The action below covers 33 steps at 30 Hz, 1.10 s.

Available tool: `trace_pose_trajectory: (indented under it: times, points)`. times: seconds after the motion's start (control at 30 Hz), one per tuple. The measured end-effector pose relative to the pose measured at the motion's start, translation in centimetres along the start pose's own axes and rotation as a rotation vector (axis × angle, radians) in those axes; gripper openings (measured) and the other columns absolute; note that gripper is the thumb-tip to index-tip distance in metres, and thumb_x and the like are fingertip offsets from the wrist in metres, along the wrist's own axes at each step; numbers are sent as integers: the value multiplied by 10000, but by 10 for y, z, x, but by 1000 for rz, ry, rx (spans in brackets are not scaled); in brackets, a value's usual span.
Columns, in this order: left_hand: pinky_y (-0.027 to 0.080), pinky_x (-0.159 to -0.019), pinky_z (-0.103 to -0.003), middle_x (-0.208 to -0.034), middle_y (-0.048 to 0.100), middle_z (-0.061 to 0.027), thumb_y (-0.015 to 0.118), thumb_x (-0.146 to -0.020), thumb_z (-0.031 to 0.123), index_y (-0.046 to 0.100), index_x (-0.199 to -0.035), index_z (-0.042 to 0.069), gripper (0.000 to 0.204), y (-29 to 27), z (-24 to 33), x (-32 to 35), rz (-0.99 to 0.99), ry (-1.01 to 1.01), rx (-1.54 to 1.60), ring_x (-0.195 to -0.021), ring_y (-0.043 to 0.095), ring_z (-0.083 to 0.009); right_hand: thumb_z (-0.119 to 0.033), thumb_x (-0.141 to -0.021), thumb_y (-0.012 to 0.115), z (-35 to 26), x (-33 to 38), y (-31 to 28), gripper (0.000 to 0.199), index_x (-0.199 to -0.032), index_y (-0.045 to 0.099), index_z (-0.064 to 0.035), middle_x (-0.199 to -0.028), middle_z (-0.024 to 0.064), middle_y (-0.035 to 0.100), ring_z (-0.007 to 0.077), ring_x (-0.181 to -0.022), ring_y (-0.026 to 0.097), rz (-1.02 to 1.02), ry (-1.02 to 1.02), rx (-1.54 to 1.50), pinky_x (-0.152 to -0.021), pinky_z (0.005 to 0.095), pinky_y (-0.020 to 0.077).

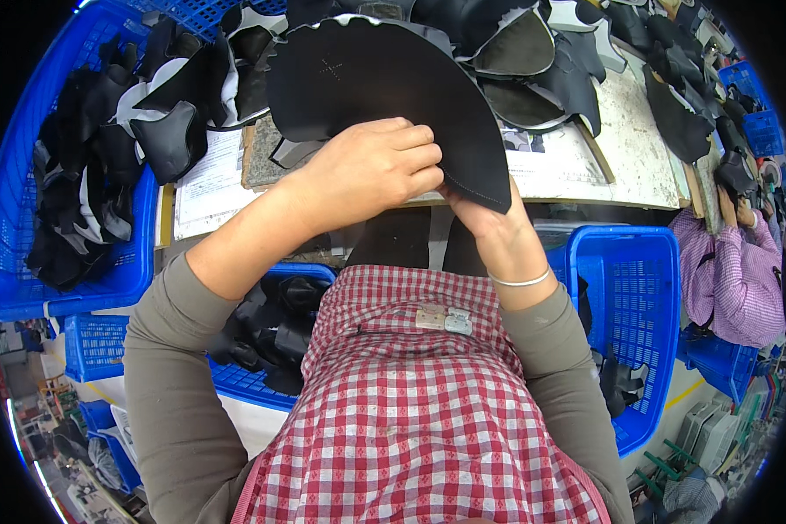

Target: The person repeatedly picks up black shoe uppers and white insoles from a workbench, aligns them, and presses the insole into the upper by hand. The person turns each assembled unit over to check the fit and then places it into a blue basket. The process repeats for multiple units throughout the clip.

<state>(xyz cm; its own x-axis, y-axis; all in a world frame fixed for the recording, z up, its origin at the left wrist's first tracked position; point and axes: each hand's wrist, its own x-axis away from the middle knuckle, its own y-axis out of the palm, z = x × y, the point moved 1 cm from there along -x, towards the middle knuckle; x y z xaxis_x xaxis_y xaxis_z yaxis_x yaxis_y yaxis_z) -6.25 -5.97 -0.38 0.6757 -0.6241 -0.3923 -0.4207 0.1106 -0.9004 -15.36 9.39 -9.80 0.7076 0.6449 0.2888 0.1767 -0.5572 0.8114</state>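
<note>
While two hands (428, 188) grip one black leather piece (384, 83), three blue baskets (629, 297) nearby

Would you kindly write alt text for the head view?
Both hands, left hand and right hand, hold a black fan-shaped leather piece above a worktable strewn with black cut pieces, blue baskets alongside.

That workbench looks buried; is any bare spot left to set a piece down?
One pale patch of the workbench lies bare, between the far heap of black cut pieces and its near edge. The white paper sheet left of the hands is partly free. The blue plastic basket is crammed.
</note>
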Motion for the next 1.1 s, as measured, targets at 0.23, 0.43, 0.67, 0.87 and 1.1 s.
trace_pose_trajectory:
  times: [0.23,0.43,0.67,0.87,1.1]
  points:
    - [586,-821,-377,-1131,728,-72,726,-782,133,714,-1114,96,334,-65,46,-24,269,-36,44,-977,689,-262,-201,-1026,676,3,39,33,255,-1223,708,-41,-1157,81,730,176,-1039,698,-268,-365,260,-931,331,564]
    - [551,-652,-435,-801,681,-73,727,-857,137,640,-933,102,121,-49,32,10,144,-555,-3,-815,713,-306,-150,-980,766,19,29,25,160,-1063,785,-14,-980,25,767,88,-874,682,-197,-372,427,-799,247,540]
    - [546,-1026,-346,-1260,709,-76,711,-1011,150,635,-1334,43,348,67,88,65,1115,-1317,1674,-1151,682,-182,-123,-965,788,38,37,1,142,-1044,784,-5,-969,17,766,73,-856,674,-100,-307,534,-788,232,546]
    - [594,-969,-346,-1222,717,-60,668,-1046,190,647,-1273,70,257,107,102,72,1235,-1205,2345,-1143,697,-187,-137,-963,796,33,37,10,167,-1067,787,-7,-982,23,768,77,-855,674,-95,-279,524,-782,233,548]
    - [606,-804,-301,-959,766,-94,783,-964,166,750,-1020,-44,220,39,49,100,717,-1261,1181,-869,732,-163,-228,-961,804,-4,30,12,235,-988,772,4,-847,26,742,85,-768,652,-177,-220,897,-723,264,544]
